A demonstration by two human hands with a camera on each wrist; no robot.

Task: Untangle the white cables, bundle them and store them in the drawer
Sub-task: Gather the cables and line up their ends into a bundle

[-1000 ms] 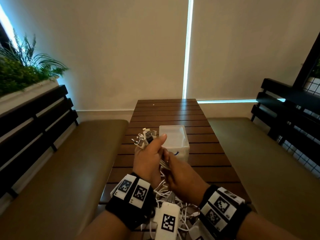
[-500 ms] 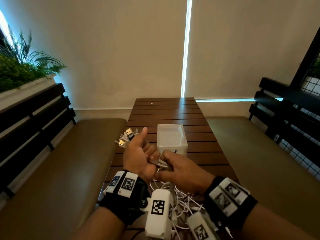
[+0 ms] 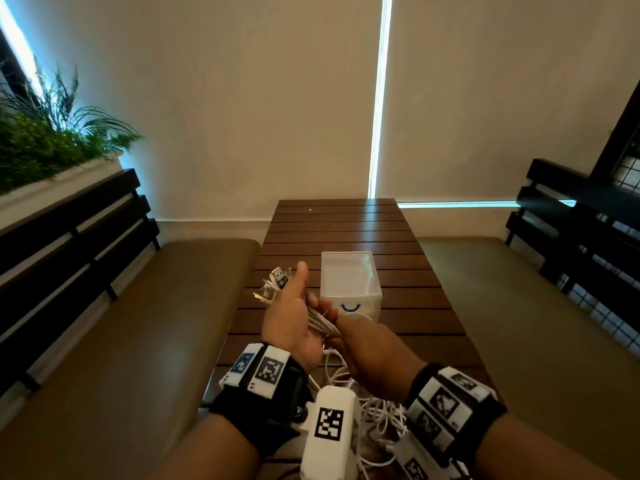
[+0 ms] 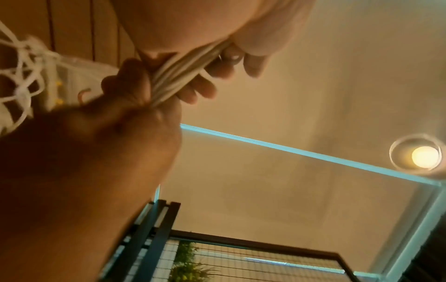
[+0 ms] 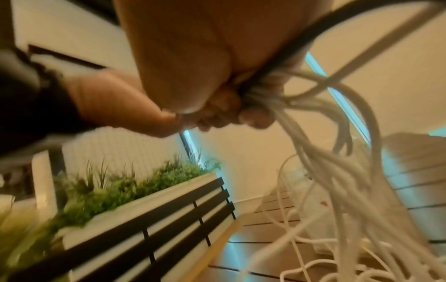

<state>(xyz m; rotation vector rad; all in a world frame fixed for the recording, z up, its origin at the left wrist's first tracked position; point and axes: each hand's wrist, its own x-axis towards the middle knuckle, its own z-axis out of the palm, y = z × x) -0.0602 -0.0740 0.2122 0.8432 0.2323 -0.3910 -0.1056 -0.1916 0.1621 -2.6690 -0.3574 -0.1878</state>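
Above table [image 3: 346, 230], both hands grip white cables [image 3: 320, 322]; plugs [image 3: 273, 284] head-view only.

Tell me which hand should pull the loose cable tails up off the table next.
Right. The right hand grips the white cables nearest the slack trailing onto the table; the left hand holds the plug ends.

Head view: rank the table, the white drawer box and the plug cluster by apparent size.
1. Table, largest.
2. White drawer box.
3. Plug cluster sticking out of the left hand, smallest, though nearer the camera.
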